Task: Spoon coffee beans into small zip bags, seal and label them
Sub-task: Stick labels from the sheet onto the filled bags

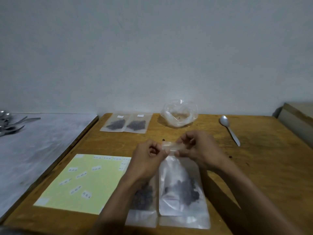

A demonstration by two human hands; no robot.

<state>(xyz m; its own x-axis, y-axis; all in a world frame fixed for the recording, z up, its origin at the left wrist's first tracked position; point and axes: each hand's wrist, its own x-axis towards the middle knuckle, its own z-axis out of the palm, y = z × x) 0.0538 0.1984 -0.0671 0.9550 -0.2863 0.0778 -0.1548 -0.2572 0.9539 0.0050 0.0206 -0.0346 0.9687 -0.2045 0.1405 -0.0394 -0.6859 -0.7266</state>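
A small clear zip bag (pixel 179 189) with dark coffee beans in its lower half hangs above the wooden table (pixel 264 167). My left hand (pixel 147 160) pinches the left end of its top strip. My right hand (pixel 199 148) pinches the right end. Under it lie another filled bag (pixel 143 199) and a flat bag (pixel 184 221). Two filled, labelled bags (pixel 124 123) lie side by side at the back. A yellow sheet (pixel 81 182) with several small white labels lies at the front left. A metal spoon (pixel 229 128) rests at the back right.
A crumpled clear plastic bag (pixel 179 113), nearly without beans, stands at the back by the wall. A few loose beans (pixel 163 139) dot the table. Left of the table is a grey surface with metal cutlery (pixel 10 123). A box edge (pixel 298 116) shows at far right.
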